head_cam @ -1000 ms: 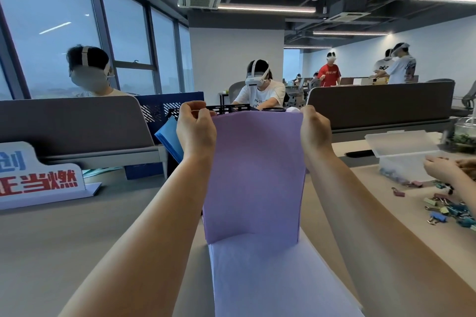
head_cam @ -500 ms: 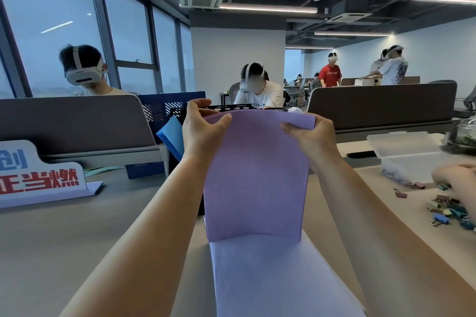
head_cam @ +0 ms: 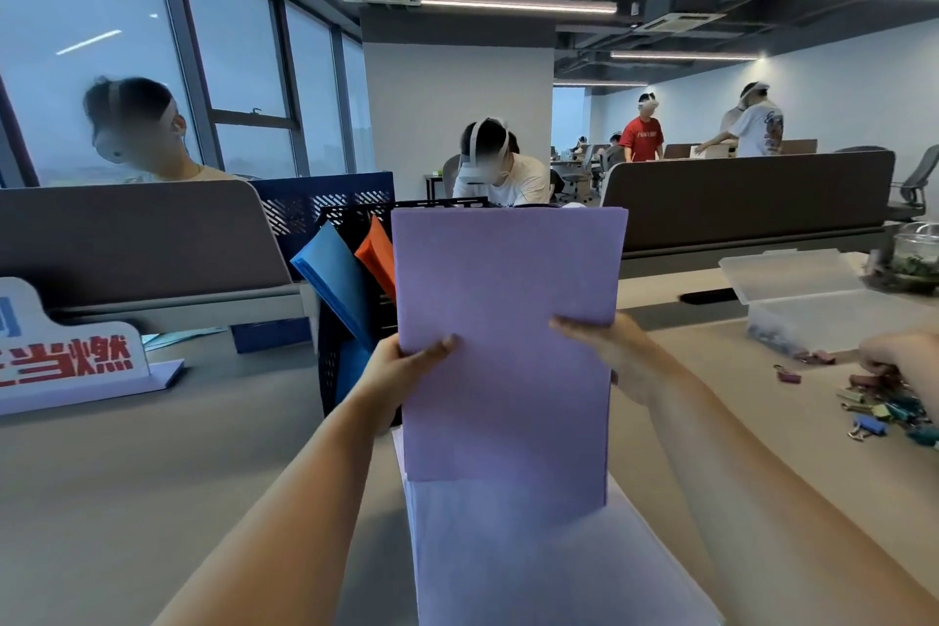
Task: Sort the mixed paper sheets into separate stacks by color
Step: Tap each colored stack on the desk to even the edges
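A sheaf of purple paper sheets [head_cam: 508, 300] stands upright in front of me, its lower edge on a flat stack of pale purple sheets [head_cam: 533, 564] on the table. My left hand [head_cam: 401, 371] pinches its left edge at mid height, thumb on the front. On the right edge, my right hand [head_cam: 615, 361] grips it with the thumb across the front. Behind the sheaf, a black mesh file rack [head_cam: 340, 320] holds blue sheets [head_cam: 335, 280] and orange sheets [head_cam: 378, 254], leaning left.
A white sign with red characters [head_cam: 66, 356] stands at the left. At the right lie a clear plastic box [head_cam: 813, 300] and scattered binder clips [head_cam: 884, 407], with another person's hand [head_cam: 899, 361] over them. Grey desk dividers [head_cam: 747, 198] run across the back.
Both my hands have slid down from the top edge of the purple sheaf to its middle. The orange sheets in the rack now show beside the blue ones.
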`<state>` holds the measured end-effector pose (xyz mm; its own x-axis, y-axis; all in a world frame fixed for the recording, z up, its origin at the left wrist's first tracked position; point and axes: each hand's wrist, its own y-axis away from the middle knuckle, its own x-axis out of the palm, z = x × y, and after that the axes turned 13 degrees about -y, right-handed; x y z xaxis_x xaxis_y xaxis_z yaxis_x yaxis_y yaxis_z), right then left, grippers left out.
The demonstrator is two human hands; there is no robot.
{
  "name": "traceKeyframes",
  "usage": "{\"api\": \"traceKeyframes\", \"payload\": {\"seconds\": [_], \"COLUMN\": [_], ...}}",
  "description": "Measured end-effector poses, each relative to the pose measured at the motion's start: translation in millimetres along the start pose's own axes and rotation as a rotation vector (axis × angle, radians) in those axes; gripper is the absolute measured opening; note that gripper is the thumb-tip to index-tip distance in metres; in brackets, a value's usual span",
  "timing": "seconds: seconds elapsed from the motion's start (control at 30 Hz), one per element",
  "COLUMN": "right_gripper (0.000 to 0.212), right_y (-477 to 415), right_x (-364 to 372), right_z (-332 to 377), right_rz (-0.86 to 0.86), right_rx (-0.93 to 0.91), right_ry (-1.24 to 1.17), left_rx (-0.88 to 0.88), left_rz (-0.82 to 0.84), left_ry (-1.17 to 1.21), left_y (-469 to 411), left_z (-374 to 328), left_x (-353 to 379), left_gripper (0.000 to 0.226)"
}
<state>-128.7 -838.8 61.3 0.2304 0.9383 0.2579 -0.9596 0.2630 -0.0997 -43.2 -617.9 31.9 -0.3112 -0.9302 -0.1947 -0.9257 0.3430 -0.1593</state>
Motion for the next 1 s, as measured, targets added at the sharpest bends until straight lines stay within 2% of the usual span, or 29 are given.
{"api": "traceKeyframes", "payload": {"seconds": [0.07,0.23,0.4,0.47,0.63,0.7,0.8,0.9,1.0], "right_gripper": [0.019,0.006,0.015,0.017,0.017,0.019,0.022,0.019,0.017], "right_y": [-3.5,-15.8,-13.1,-11.2,-13.1,-12.7,-6.7,-3.9,-6.4], "right_x": [-4.2,-1.6,-8.9,-10.9,-12.9,-12.5,-11.7,-11.1,-7.8], "right_z": [-15.1,-0.7,-7.2,-20.0,-21.6,-19.9,-25.9,-30.6,-18.2], "right_rz": [-0.031,-0.09,0.105,0.119,0.012,-0.038,-0.031,-0.027,-0.038], "right_rx": [0.055,0.012,0.164,0.174,0.025,-0.045,-0.041,-0.01,-0.056], "right_ry": [-0.022,-0.008,-0.07,-0.045,-0.081,-0.053,-0.054,-0.047,0.094], "left_rx": [0.017,0.032,-0.051,-0.067,0.041,0.061,-0.001,-0.052,-0.05], "left_rz": [0.01,-0.042,-0.09,-0.1,-0.104,-0.078,-0.013,-0.045,-0.119], "left_ry": [0.021,0.001,0.122,0.141,0.157,0.165,0.206,0.195,0.11], "left_y": [-2.9,-18.0,-23.6,-23.0,-24.1,-24.1,-17.2,-12.0,-18.8], "left_z": [2.0,-3.6,17.2,25.1,10.3,5.7,15.0,24.0,16.5], "left_x": [5.9,9.9,9.2,11.0,13.6,12.9,16.2,21.4,20.8], "left_gripper": [0.008,0.022,0.023,0.027,0.019,0.026,0.037,0.025,0.016]}}
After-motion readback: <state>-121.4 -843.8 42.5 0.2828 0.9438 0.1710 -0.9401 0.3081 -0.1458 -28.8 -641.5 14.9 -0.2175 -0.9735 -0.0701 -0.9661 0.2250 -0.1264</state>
